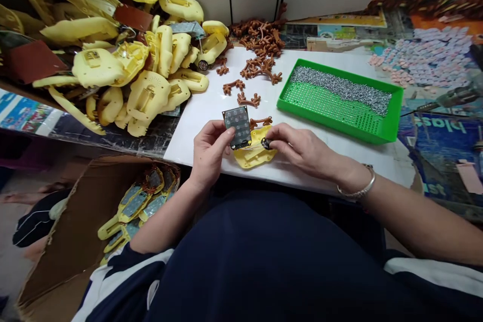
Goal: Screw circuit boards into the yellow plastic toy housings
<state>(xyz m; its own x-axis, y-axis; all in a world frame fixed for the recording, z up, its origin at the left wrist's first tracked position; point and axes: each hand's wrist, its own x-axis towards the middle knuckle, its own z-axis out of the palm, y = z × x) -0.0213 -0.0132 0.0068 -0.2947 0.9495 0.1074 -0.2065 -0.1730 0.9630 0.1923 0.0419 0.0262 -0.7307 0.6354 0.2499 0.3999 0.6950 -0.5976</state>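
Note:
Between the thumb and fingers of my left hand (211, 148) is a dark circuit board (237, 127) with rows of pale pads, tilted up. My right hand (298, 145) pinches a small round black speaker (265, 144). Thin wires seem to run between the speaker and the board. Under both hands a yellow plastic shell half (254, 158) lies on the white work surface (194, 128), its inside facing up. Just behind it rests a brown antler-shaped piece (261, 122).
Yellow shells (147, 95) with boards are heaped at left. Brown antler-shaped pieces (260, 40) lie at the back. A green tray (339, 123) holds many screws (339, 85). At right are an electric screwdriver (449, 96) and small pale parts (433, 55). A cardboard box (64, 246) holds fitted shells.

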